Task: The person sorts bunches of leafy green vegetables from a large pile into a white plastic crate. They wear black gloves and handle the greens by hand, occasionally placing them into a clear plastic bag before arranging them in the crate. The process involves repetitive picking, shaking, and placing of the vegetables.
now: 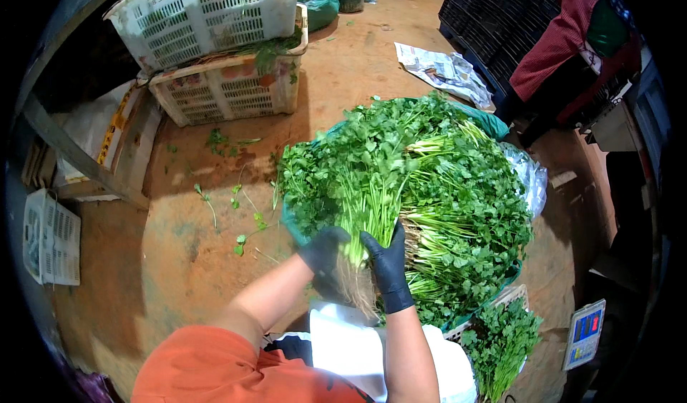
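Between my two black-gloved hands stands a bunch of coriander-like greens (pixel 365 210), leaves pointing away from me and pale roots hanging toward me. My left hand (pixel 325 254) is closed at the left of the stems, just above the roots, and is blurred by motion. On the other side my right hand (pixel 390 266) grips the stems, thumb across their front. Beyond and to the right lies a big heap of the same greens (pixel 465 195), piled on green sheeting (pixel 486 120). White material (pixel 347 342) covers my lap below the roots.
White slatted crates (pixel 222 92) are stacked at the far left, a smaller one (pixel 61 238) near the left edge. More greens (pixel 501 346) fill a crate at the lower right, beside a digital scale display (pixel 584 335). Loose sprigs (pixel 240 242) litter the floor. Another person's red sleeve (pixel 554 38) shows far right.
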Tool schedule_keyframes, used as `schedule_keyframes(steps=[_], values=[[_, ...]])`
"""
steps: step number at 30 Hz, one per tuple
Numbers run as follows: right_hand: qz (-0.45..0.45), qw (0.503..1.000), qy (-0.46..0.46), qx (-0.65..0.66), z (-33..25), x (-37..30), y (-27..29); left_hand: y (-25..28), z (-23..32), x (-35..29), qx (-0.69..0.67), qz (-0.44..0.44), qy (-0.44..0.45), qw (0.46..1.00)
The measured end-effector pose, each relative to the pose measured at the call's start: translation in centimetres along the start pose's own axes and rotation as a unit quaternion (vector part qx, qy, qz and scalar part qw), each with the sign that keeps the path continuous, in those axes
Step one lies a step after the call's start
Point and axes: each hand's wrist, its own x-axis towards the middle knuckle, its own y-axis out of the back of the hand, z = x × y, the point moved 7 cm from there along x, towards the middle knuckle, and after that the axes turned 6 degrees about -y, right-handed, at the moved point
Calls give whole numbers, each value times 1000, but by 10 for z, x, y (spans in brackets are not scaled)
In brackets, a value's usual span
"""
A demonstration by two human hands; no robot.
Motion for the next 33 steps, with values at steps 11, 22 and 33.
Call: schedule_keyframes(steps=[11, 22, 33], values=[[124, 985, 121, -10, -15, -14, 14, -104, 38, -25, 206, -52, 24, 977], [156, 966, 10, 208, 10, -13, 31, -103, 12, -30, -177, -6, 184, 967], [267, 778, 299, -483, -39, -7, 33, -59, -10, -24, 140, -20, 58, 988]])
